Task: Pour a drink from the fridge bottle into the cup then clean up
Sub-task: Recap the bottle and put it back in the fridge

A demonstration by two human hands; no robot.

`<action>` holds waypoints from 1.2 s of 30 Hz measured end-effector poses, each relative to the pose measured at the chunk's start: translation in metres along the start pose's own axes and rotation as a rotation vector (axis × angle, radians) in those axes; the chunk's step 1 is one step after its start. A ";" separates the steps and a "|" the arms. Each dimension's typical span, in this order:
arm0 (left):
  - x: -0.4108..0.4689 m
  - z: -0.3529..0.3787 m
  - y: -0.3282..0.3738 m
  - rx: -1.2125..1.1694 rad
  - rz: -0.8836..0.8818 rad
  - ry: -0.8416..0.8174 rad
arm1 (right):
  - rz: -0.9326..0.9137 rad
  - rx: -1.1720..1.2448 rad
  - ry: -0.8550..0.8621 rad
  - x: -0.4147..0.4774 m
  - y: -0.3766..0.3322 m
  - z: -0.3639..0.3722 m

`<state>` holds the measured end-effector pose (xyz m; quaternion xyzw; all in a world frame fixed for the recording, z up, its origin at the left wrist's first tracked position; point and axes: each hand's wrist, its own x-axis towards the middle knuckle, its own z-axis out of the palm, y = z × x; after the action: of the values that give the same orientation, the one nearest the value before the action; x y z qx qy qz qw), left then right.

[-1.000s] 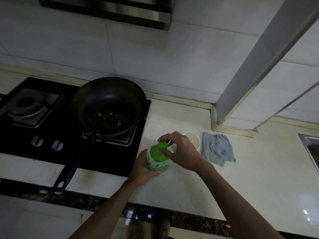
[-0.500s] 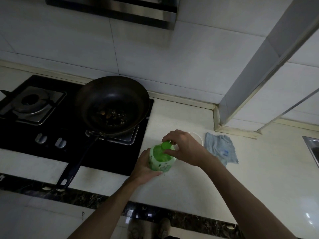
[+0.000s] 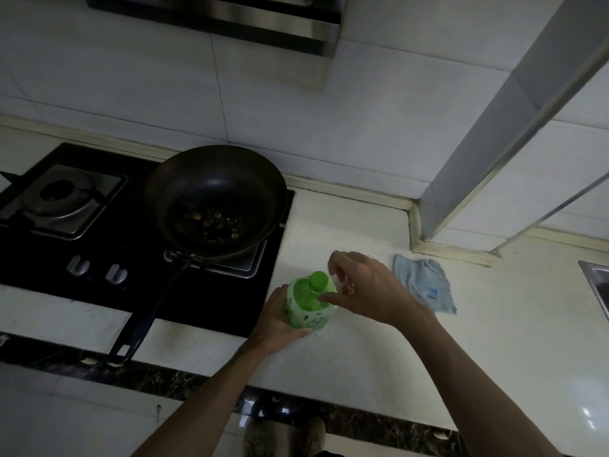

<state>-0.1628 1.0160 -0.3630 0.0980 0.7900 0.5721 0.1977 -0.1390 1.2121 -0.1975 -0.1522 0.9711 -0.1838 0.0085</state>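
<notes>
Green plastic bottle (image 3: 308, 303) stands upright on the counter (image 3: 379, 357), left hand (image 3: 280, 319) wrapped around its body, while the right hand (image 3: 365, 286) hovers with fingers spread loosely, the cap (image 3: 318, 280) just left of them.

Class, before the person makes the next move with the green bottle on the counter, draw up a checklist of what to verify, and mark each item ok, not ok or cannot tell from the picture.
1. Green bottle upright on the counter: ok.
2. Left hand steadies the bottle's body: ok.
3. Cap on the neck: ok, it sits there; tight or loose, cannot tell.
4. Right hand gripping the cap: not ok, its fingers are spread beside the cap.
5. Cup ready beside the bottle: cannot tell, the right hand hides that spot.
6. Cloth at hand for cleaning up: ok, it lies flat to the right.
</notes>
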 end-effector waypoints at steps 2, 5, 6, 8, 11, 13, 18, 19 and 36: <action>0.000 0.000 0.000 0.002 -0.003 0.002 | -0.043 0.031 -0.051 0.001 0.000 0.001; 0.000 0.000 0.003 -0.001 -0.015 -0.002 | -0.101 0.027 -0.113 0.008 -0.004 0.006; 0.000 0.001 0.003 0.000 -0.017 -0.005 | -0.106 0.027 -0.121 0.010 -0.005 0.007; 0.000 0.000 0.004 0.011 -0.020 -0.007 | -0.096 0.025 -0.137 0.013 -0.006 0.006; 0.000 0.000 0.003 0.022 -0.011 0.001 | -0.048 -0.060 -0.117 0.015 -0.009 0.004; 0.000 0.000 0.003 0.021 -0.010 0.002 | 0.031 -0.180 -0.081 0.018 -0.013 0.007; 0.000 -0.001 0.002 0.025 -0.013 -0.011 | 0.231 -0.165 0.028 0.019 -0.020 0.008; 0.000 -0.001 0.002 0.025 -0.013 -0.007 | 0.210 -0.106 0.042 0.017 -0.018 0.004; 0.000 -0.001 0.006 0.038 -0.017 0.011 | -0.011 -0.233 -0.110 0.018 -0.021 -0.002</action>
<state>-0.1635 1.0172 -0.3571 0.0919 0.8026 0.5558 0.1963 -0.1501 1.1894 -0.1873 -0.1675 0.9830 -0.0612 0.0431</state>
